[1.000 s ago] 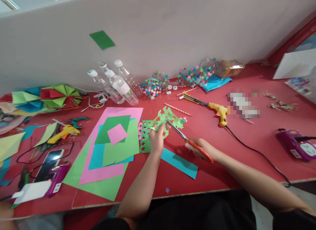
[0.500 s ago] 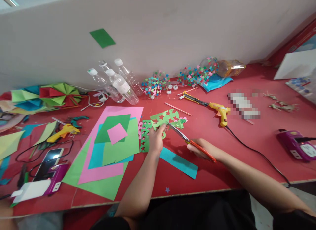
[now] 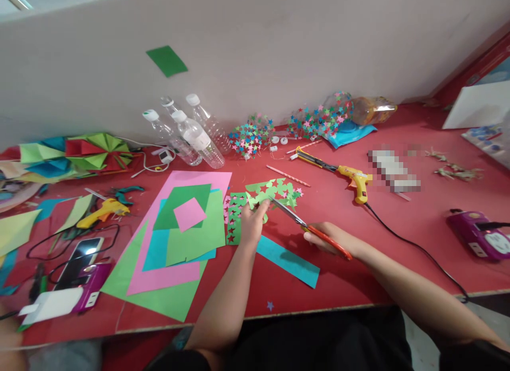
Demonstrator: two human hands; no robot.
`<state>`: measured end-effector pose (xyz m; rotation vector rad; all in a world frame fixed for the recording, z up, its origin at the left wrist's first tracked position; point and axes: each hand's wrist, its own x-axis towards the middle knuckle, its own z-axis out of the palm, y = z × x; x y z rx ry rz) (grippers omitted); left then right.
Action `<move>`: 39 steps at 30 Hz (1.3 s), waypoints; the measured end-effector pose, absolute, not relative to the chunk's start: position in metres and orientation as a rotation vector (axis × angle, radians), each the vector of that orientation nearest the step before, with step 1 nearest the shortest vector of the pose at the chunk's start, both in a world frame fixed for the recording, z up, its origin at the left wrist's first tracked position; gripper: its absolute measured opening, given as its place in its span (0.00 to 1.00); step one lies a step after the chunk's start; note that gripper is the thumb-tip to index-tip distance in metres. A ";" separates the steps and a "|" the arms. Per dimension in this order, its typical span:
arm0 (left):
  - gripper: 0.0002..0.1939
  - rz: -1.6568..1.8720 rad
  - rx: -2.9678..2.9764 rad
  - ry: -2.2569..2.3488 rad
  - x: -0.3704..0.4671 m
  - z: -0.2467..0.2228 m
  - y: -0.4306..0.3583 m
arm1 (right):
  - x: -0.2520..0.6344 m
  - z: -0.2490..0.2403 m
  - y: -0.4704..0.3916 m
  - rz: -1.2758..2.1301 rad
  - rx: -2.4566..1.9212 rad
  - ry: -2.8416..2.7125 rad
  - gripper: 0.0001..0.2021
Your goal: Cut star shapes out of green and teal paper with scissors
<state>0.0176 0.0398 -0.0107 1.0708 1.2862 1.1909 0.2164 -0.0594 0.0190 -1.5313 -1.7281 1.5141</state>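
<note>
Mid-frame, my left hand [image 3: 253, 222] pinches green paper [image 3: 260, 197], my right hand [image 3: 330, 230] holds scissors [image 3: 305, 225], and this snipping seems to need care.

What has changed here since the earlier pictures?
The holed green paper in the left hand has turned, its far edge nearer the person. The scissors in the right hand shifted slightly right. Nothing was grasped or released. Blue strip, overlapping sheets and bottles stayed put.

Beyond the blue strip [image 3: 288, 260], we hold a ragged light-green sheet [image 3: 272, 191] riddled with cut-outs. Our scissors [image 3: 295, 217], orange-red in the handles, slant past the strip's right end, silver blades pointing towards the sheet.
</note>
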 end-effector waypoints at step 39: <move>0.12 1.115 1.078 1.235 0.014 -0.014 0.046 | 0.218 0.016 -0.057 1.559 -1.591 -1.670 0.26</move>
